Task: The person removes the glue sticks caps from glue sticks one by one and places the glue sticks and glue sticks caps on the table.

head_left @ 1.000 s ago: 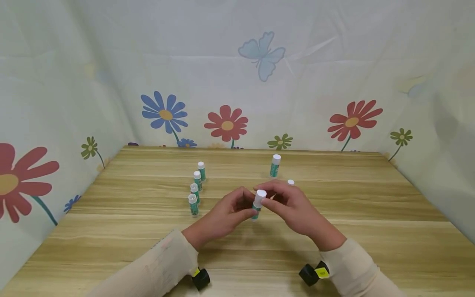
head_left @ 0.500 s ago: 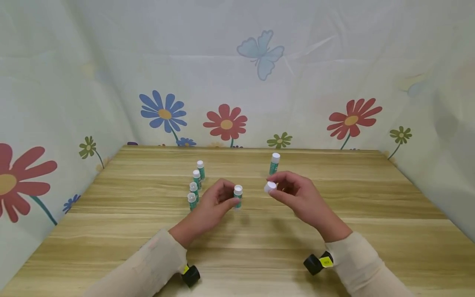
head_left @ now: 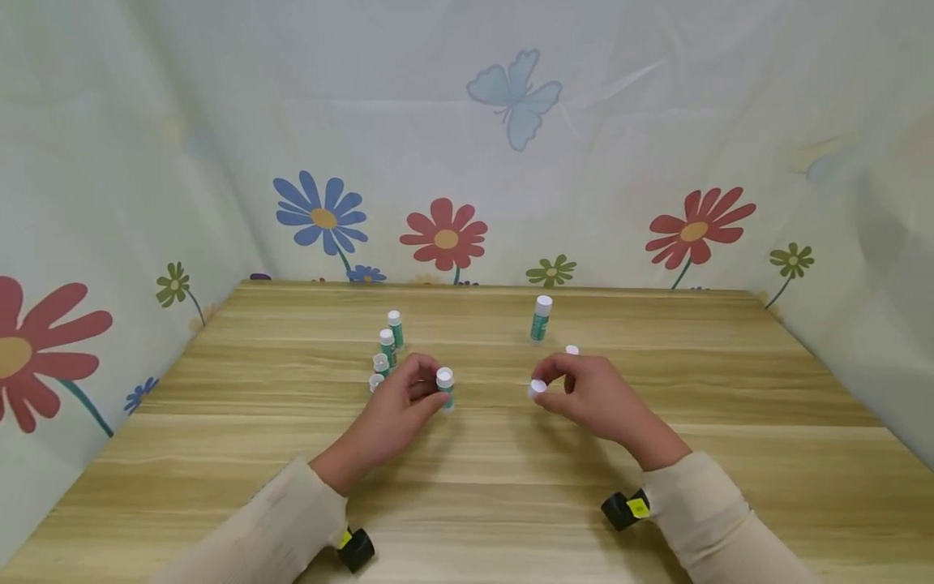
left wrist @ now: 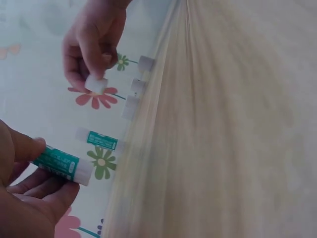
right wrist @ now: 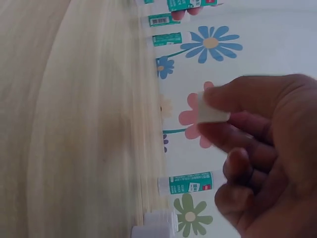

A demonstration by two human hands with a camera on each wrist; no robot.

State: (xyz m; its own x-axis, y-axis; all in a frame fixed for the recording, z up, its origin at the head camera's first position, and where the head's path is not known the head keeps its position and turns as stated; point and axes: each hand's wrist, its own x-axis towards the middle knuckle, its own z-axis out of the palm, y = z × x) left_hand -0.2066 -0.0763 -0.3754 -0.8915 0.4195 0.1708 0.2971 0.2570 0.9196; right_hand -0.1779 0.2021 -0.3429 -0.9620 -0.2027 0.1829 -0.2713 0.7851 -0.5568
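My left hand grips a glue stick with a green label, upright between thumb and fingers. In the left wrist view the glue stick shows its white end. A white cap is pinched between thumb and fingertips of my right hand, apart from the glue stick; the cap also shows in the right wrist view. Left of the left hand, several green-and-white glue sticks stand in a row, the nearest ones partly hidden by that hand.
Another upright glue stick with a white top stands at the back right of the wooden table. Behind the right hand a white top shows. In the left wrist view, white caps line the table edge. A flowered cloth encloses the table.
The hands have moved apart: the right hand has drawn the white cap off the glue stick and lowered it slightly. The left hand has carried the glue stick leftward toward the row.
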